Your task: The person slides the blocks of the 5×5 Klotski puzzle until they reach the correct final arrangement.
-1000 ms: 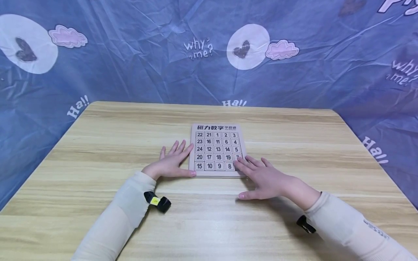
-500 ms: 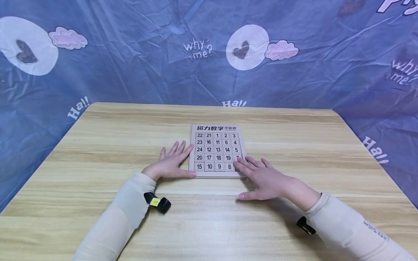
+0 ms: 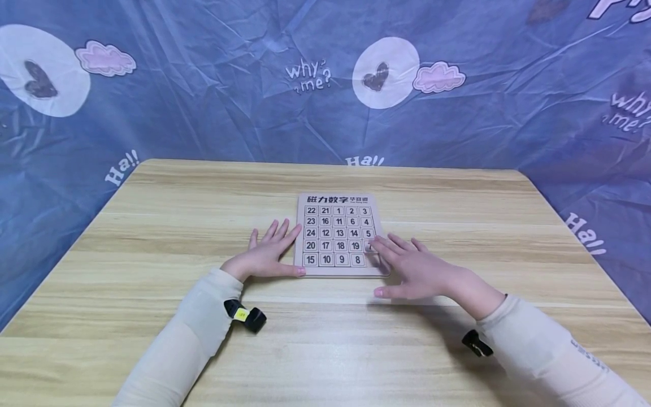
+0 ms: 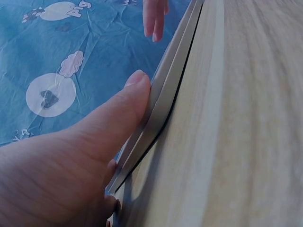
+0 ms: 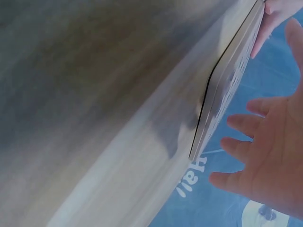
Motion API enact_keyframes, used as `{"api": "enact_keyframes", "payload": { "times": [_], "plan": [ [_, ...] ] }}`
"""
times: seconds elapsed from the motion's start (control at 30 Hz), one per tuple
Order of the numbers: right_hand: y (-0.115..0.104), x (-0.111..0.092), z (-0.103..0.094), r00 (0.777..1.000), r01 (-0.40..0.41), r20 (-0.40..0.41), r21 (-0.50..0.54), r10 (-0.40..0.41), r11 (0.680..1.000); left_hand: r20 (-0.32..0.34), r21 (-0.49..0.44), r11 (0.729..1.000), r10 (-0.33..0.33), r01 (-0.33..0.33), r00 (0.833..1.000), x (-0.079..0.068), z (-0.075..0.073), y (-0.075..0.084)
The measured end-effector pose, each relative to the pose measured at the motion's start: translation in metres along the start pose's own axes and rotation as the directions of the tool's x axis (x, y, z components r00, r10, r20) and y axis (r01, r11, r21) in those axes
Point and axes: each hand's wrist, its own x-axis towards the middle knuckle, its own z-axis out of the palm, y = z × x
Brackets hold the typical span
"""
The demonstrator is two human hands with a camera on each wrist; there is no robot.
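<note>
A pale number sliding puzzle (image 3: 339,233) lies flat at the middle of the table, its tiles in rows under a printed Chinese title. Along its left side, my left hand (image 3: 261,259) rests with fingers spread; the thumb (image 4: 128,97) presses on the near left corner and the index fingertip meets the left edge. Over the puzzle's lower right, my right hand (image 3: 419,274) hovers palm down, fingers straight and apart. Its index finger covers most of the 7 tile, above the vacant bottom right slot. In the right wrist view the fingers (image 5: 241,125) stand above the puzzle's side (image 5: 218,92).
The wood-grain table (image 3: 203,189) extends on all sides of the puzzle. Behind it hangs a blue printed cloth (image 3: 229,113). A small black wrist camera (image 3: 249,317) sits at the left sleeve, and another black device (image 3: 477,343) at the right sleeve.
My right hand has shifted slightly away from me and to the right, uncovering more of the vacant slot and covering more of the 7 tile. The left hand and puzzle have stayed put.
</note>
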Motion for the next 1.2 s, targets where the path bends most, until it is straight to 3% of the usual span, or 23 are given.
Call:
{"api": "enact_keyframes", "payload": {
  "times": [0.57, 1.2],
  "plan": [
    [0.013, 0.010, -0.004, 0.998, -0.067, 0.007, 0.019, 0.067, 0.998, 0.007, -0.005, 1.000, 0.002, -0.002, 1.000, 0.000, -0.001, 0.001],
    [0.001, 0.030, -0.003, 0.999, -0.035, 0.025, 0.032, 0.034, 0.999, -0.003, 0.005, 1.000, 0.001, -0.001, 1.000, 0.000, 0.000, -0.001]
  ]
}}
